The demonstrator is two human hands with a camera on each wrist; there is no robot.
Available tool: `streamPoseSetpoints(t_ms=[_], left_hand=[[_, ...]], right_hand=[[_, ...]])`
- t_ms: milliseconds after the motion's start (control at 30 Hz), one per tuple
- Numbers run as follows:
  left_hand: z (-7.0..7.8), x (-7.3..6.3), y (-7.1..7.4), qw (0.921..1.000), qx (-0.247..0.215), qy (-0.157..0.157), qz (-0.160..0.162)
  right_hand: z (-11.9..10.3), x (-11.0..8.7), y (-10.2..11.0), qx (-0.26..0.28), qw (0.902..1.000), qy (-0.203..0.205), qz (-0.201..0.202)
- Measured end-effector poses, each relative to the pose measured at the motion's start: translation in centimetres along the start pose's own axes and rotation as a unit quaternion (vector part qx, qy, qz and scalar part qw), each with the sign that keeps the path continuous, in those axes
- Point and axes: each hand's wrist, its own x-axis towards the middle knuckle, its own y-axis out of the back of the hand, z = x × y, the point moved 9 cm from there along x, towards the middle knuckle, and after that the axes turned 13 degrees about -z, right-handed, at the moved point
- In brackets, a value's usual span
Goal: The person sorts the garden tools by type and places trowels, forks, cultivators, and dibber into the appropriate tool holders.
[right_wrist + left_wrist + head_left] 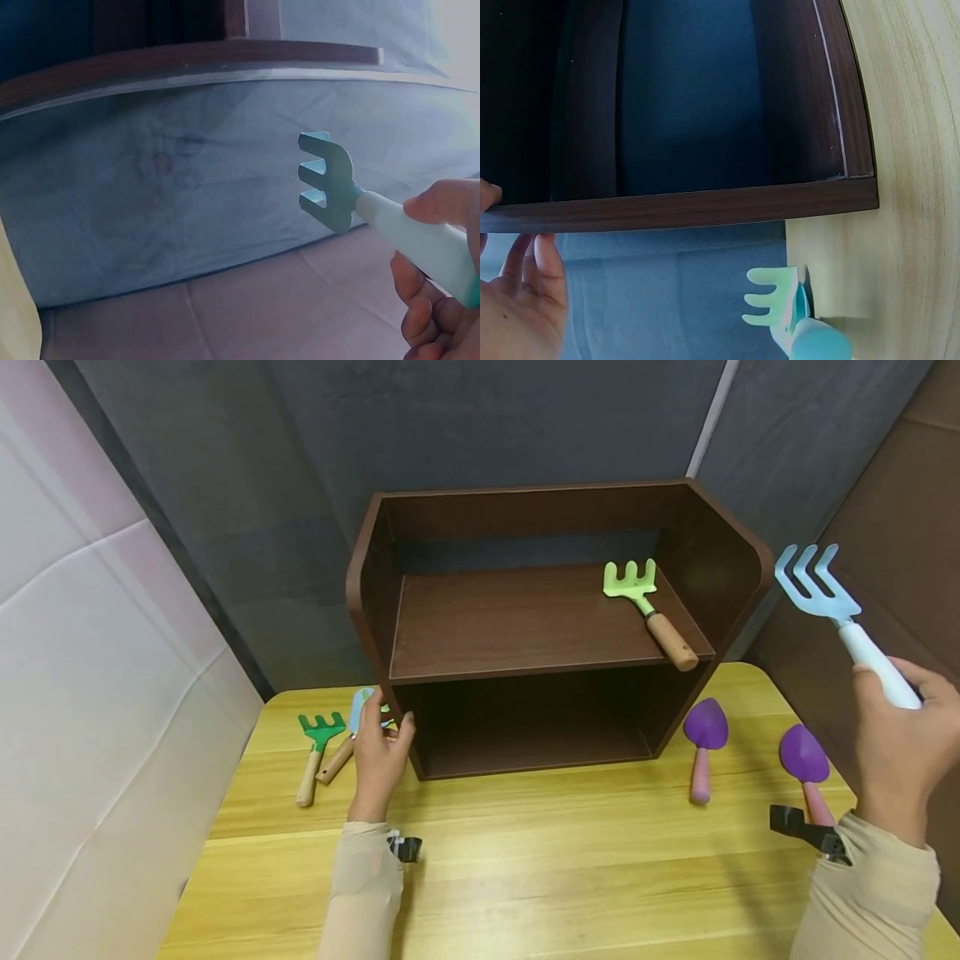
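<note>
My right hand [903, 752] holds a small hand rake [873, 643] by its white handle, raised to the right of the brown two-level shelf [517, 618]. Its light blue tines point up, apart from the shelf, and the right wrist view shows the thumb and fingers round the handle [412, 236]. At the shelf's left side my left hand [378, 768] grips the side panel, thumb on the inner side and fingers outside, as the left wrist view shows at the panel's edge [682, 214]. A light green rake [660, 622] with a wooden handle lies on the upper level, its handle end over the front edge.
Left of the shelf lie a green rake [317, 752] and a light blue tool [359, 702], partly hidden by my left hand. Two purple trowels, one nearer the shelf [705, 731] and one farther right [805, 756], lie on the wooden table [562, 860]. Fabric walls [225, 468] stand around.
</note>
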Motion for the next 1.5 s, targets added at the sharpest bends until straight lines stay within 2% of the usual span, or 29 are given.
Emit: streamPoseSetpoints(t_ms=[633,1100,1500], left_hand=[[0.1,-0.1,-0.1,0.9999,0.001,0.009,-0.006],[0.1,-0.1,-0.1,0.9999,0.0,0.012,-0.006],[0.1,0.0,-0.1,1.0,0.003,0.007,-0.003]], right_hand=[[-2.9,-0.1,-0.7,0.013,0.9997,-0.004,-0.018],[-5.9,-0.6,-1.2,0.037,0.9978,0.056,-0.001],[-8.0,-1.2,-1.8,0.049,0.9919,0.116,0.017]])
